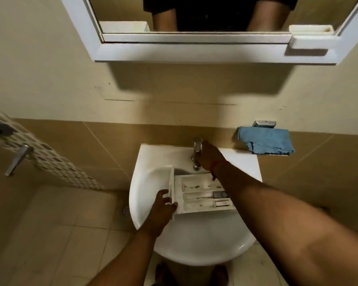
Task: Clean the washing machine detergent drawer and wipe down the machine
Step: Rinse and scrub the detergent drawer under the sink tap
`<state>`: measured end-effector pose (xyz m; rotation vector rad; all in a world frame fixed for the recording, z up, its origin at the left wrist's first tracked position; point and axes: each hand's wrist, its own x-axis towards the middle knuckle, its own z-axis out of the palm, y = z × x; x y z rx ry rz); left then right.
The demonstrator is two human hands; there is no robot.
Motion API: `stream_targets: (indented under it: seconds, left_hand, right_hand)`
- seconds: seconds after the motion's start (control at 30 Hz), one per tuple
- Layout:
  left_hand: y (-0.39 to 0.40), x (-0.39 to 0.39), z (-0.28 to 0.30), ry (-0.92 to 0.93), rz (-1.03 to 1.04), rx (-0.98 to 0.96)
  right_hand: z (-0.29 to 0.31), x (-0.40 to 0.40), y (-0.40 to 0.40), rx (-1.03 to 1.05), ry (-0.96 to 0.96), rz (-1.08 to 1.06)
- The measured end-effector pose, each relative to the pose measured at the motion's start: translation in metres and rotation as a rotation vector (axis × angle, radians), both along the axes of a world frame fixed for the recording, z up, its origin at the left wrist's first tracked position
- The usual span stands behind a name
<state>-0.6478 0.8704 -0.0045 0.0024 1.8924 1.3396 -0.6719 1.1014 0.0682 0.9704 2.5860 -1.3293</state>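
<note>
The drawer (203, 195) lies across the sink (194, 244) bowl, just in front of the tap (197, 150), its front panel to the left and its compartments facing up, dark residue showing in them.

Risks, as I judge them: on the left, only one hand steadies the drawer at its panel end, so a wet grip could let it tip or slide down the bowl. At the tap, a hard opening could send water bouncing off the shallow compartments onto the floor. The tap spout sits near the drawer's rear edge, so the stream might miss the dirty channels.

The left hand (163, 205) grips the drawer's front panel, fingers curled round its edge. The right hand (209, 156) is on the tap, fingers seemingly wrapped round its top; its exact closure I cannot tell. Right of the tap, a blue cloth (266, 141) lies on a wall shelf.
</note>
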Motion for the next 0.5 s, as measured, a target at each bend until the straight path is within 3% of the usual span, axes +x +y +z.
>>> stream_targets:
  seconds: [0.17, 0.37, 0.5]
  left_hand:
    - [-0.003, -0.016, -0.01, -0.012, -0.097, -0.041]
    - [-0.004, -0.022, -0.015, -0.015, -0.134, -0.033]
    - [-0.002, -0.021, -0.012, 0.018, -0.15, -0.047]
  right_hand:
    - [-0.001, -0.014, -0.002, 0.085, -0.18, -0.004]
    - [0.003, -0.021, 0.0, 0.221, -0.227, 0.1]
    - [0.006, -0.017, 0.018, 0.473, -0.297, 0.179]
